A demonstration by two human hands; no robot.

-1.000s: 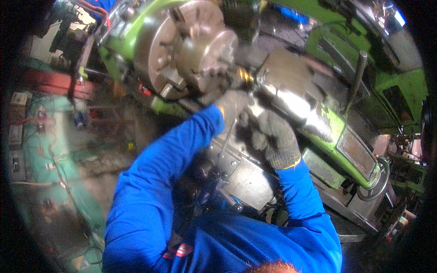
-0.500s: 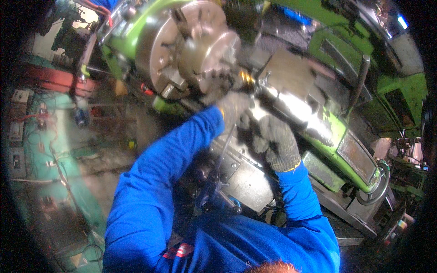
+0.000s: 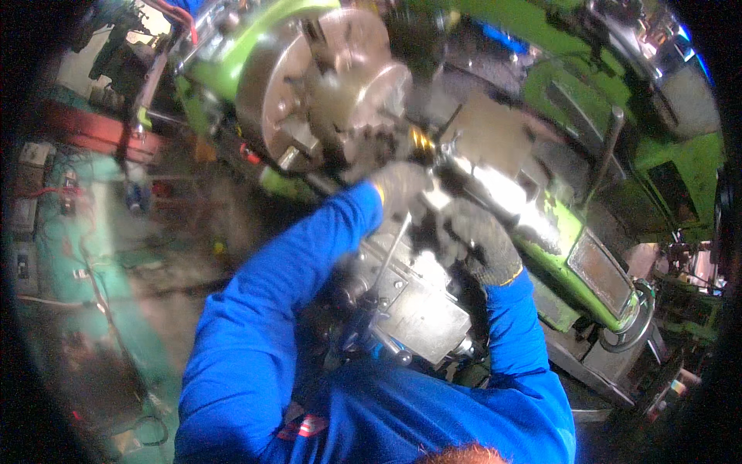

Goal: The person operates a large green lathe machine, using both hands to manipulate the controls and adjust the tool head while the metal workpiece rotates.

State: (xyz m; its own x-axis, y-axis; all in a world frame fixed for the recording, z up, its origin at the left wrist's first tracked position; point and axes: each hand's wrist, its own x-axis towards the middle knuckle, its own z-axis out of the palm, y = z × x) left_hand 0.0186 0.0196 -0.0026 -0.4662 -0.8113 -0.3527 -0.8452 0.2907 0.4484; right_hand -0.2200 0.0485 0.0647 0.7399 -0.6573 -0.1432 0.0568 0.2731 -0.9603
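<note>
Both hands wear grey knit gloves and work close together in front of a green lathe. My left hand [image 3: 402, 185] is closed beside the chuck, its fingers curled; what they hold is hidden. Just below it a thin metal rod [image 3: 393, 249] slants down toward the carriage; whether the hand touches it I cannot tell. My right hand [image 3: 485, 240] has bent fingers over the bright metal of the tool slide, with their grip unclear. A round metal workpiece [image 3: 380, 93] sits in the large chuck [image 3: 270, 97]. A gold-coloured spiral-fluted tool [image 3: 421, 140] points toward it, just beyond my hands.
A flat steel carriage block [image 3: 425, 321] with a ball-ended lever [image 3: 400, 356] lies close to my body. To the right are the green tailstock end [image 3: 595, 271], a handwheel [image 3: 638, 317] and an upright lever [image 3: 607, 151]. Cables lie on the green floor [image 3: 116, 286] at left.
My right hand has shifted slightly right, and its fingers have turned a little. My left hand stays nearly in place. The view has moved slightly.
</note>
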